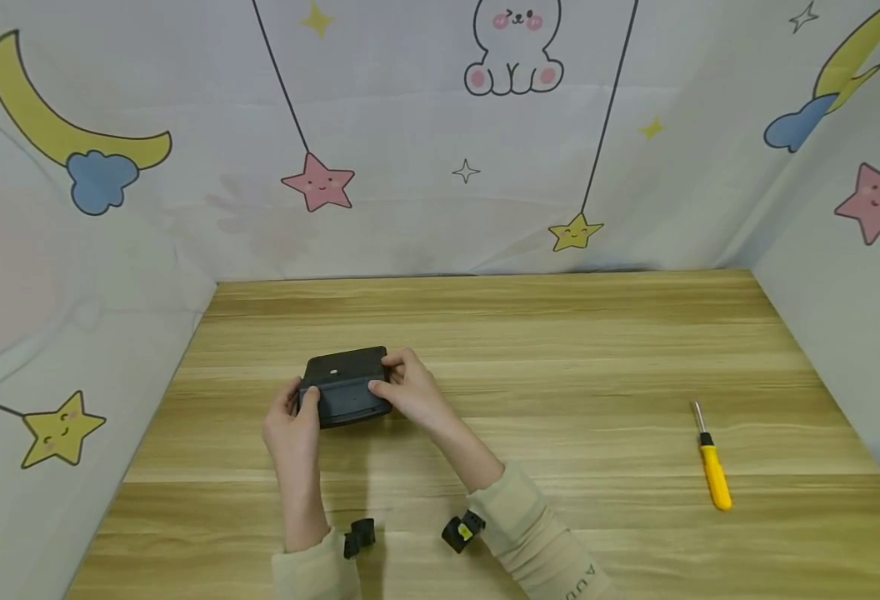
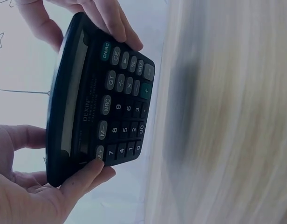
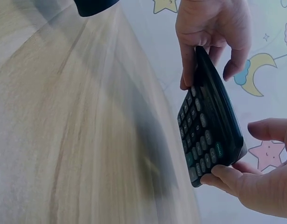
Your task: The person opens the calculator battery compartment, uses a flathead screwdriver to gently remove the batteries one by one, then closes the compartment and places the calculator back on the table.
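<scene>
Both hands hold a black calculator (image 1: 350, 402) raised over the left part of the table, its back turned up toward the head camera. My left hand (image 1: 293, 421) grips one short end, thumb on the back. The right hand (image 1: 417, 396) pinches the opposite end, its thumb also on the back. In the left wrist view the keypad side of the calculator (image 2: 122, 102) shows grey, black and green keys and a display strip. The fingers of the left hand (image 2: 45, 196) press over the keypad edge near the M+ key. In the right wrist view, the calculator (image 3: 208, 121) is seen tilted.
A screwdriver (image 1: 716, 479) with a yellow handle lies on the wooden table (image 1: 560, 375) at the right. Patterned white cloth (image 1: 410, 225) stands at the back and both sides. Small black wrist devices (image 1: 462, 531) are by the cuffs.
</scene>
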